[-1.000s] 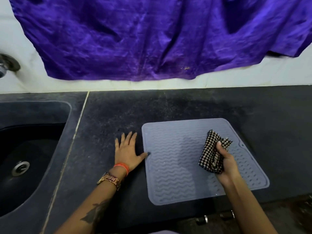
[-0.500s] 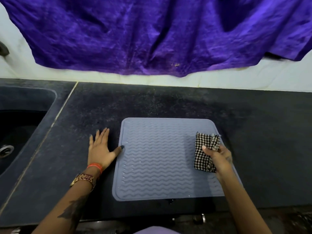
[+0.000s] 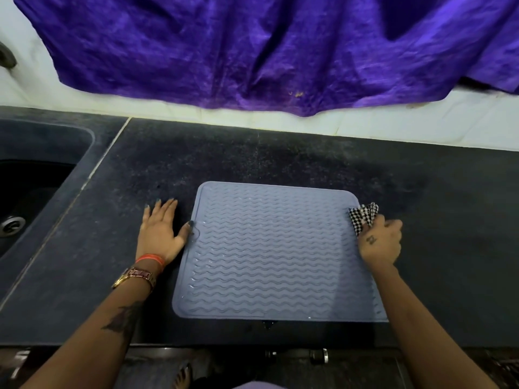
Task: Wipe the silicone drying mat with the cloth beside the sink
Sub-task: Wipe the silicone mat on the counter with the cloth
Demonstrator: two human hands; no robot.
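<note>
A grey-blue silicone drying mat [image 3: 269, 254] with wavy ridges lies flat on the dark countertop [image 3: 280, 158]. My right hand [image 3: 380, 242] grips a bunched black-and-white checked cloth [image 3: 363, 216] at the mat's far right edge, near its back corner. My left hand [image 3: 160, 228] rests flat on the counter just left of the mat, fingers spread, with the thumb touching the mat's left rim.
A dark sink [image 3: 31, 197] with a metal drain [image 3: 11, 224] is set into the counter at the left. A purple cloth [image 3: 266, 49] hangs over the white wall behind. Cabinet knobs [image 3: 318, 355] show below the counter's front edge.
My right hand has carried the checked cloth rightward across the mat to its right edge and turned palm down. My left hand has stayed by the mat's left rim.
</note>
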